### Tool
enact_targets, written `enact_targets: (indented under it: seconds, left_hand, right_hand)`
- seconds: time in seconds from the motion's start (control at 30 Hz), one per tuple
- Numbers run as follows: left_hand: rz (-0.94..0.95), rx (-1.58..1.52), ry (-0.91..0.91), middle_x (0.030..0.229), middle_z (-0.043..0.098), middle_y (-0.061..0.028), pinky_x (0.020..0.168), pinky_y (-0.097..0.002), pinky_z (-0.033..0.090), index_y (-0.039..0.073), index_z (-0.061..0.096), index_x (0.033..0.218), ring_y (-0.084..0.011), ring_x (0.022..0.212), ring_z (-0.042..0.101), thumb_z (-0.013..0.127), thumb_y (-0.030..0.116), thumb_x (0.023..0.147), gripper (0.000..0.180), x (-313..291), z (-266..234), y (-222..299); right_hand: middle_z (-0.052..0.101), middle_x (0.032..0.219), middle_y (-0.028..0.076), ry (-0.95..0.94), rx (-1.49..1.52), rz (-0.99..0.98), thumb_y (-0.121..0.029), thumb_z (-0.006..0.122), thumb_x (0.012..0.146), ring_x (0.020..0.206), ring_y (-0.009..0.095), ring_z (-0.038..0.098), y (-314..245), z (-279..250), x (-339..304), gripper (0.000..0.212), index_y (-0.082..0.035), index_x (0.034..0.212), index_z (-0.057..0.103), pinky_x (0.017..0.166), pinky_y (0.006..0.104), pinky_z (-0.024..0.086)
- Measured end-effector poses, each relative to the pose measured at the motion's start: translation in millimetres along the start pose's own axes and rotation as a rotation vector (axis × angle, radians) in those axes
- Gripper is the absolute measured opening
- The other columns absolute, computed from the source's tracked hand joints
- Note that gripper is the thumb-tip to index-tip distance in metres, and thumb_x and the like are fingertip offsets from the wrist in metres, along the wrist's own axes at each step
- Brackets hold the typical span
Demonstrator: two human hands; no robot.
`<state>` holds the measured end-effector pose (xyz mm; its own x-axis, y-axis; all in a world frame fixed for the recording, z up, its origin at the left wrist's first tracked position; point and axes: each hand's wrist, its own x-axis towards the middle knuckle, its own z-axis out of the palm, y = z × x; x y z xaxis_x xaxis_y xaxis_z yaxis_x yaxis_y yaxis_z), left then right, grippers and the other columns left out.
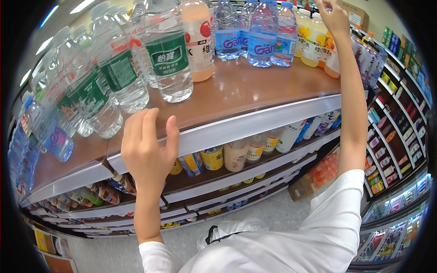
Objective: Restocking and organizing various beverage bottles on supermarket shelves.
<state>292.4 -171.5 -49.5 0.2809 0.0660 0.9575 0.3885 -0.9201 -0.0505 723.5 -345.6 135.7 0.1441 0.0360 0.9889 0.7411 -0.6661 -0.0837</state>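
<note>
My left hand (148,143) is over the shelf's front edge, its fingers stretched forward and thumb apart, holding nothing. Just beyond its fingertips stand clear water bottles with green labels (167,61). A peach-coloured drink bottle (198,45) with cherries on its label is beside them. Farther right is a group of water bottles with blue labels and caps (262,41). With my right arm stretched far forward, my right hand (336,19) is at the top edge of the picture, above yellow and orange fruit drink bottles (312,48). Its fingertips are partly cut off, so any grip is unclear.
The brown shelf top (255,86) has a pale front rail (255,119). Lower shelves hold cans and bottles (236,154). A smaller blue-capped bottle (50,129) stands at far left. Orange packs (325,170) and a cardboard box (300,189) are on the floor; stocked shelves (393,132) line the right.
</note>
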Motion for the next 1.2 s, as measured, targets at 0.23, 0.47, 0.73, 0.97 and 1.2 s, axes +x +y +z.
enact_targets:
  seconds: [0.23,0.47,0.73,0.97,1.2]
  left_hand:
    - [-0.002,0.035,-0.006,0.085,0.062,-0.0137,0.068,-0.0369,0.049,-0.002,0.061,0.09,-0.0308,0.078,0.06,0.068,0.014,0.077,0.022,-1.1,-2.3,-0.8]
    - [0.004,-0.013,-0.004,0.083,0.062,-0.0109,0.064,-0.0349,0.048,-0.001,0.061,0.088,-0.0274,0.076,0.06,0.068,0.015,0.078,0.019,2.7,1.0,3.0]
    - [0.024,0.031,0.007,0.08,0.061,-0.0084,0.06,-0.0324,0.047,0.001,0.06,0.085,-0.0243,0.072,0.059,0.068,0.016,0.077,0.019,-2.0,-0.9,-4.0]
    - [0.027,0.019,0.017,0.079,0.061,-0.008,0.058,-0.0318,0.046,0.001,0.059,0.083,-0.024,0.07,0.058,0.068,0.016,0.076,0.019,-1.8,1.4,-2.8]
    - [0.018,0.019,0.011,0.076,0.06,-0.0088,0.059,-0.0321,0.047,0.0,0.06,0.082,-0.0246,0.069,0.058,0.069,0.015,0.075,0.018,-1.1,2.2,-4.9]
  right_hand:
    - [0.057,0.119,0.024,-0.309,-0.198,-0.093,-0.073,0.053,0.074,0.111,0.034,0.057,72.9,62.6,-22.1,0.092,0.0,0.129,0.048,0.091,0.0435,0.046]
    - [0.056,0.119,0.027,-0.347,-0.359,0.03,-0.065,0.07,0.064,0.112,0.037,0.056,90.0,78.4,-13.6,0.101,0.002,0.132,0.038,0.091,0.0452,0.046]
    - [0.059,0.117,0.019,-0.079,0.065,0.098,-0.046,0.074,0.067,0.103,0.038,0.059,12.1,32.6,-71.2,0.083,-0.009,0.133,0.039,0.085,0.0455,0.047]
    - [0.057,0.113,0.018,0.425,0.087,-0.048,-0.038,0.076,0.069,0.104,0.031,0.057,-74.2,-58.7,-82.7,0.065,-0.008,0.122,0.053,0.087,0.0389,0.045]
    - [0.062,0.102,0.017,0.183,1.216,0.008,-0.03,0.071,0.076,0.096,0.023,0.061,-208.2,-78.9,-99.9,0.053,0.0,0.117,0.054,0.08,0.0305,0.049]
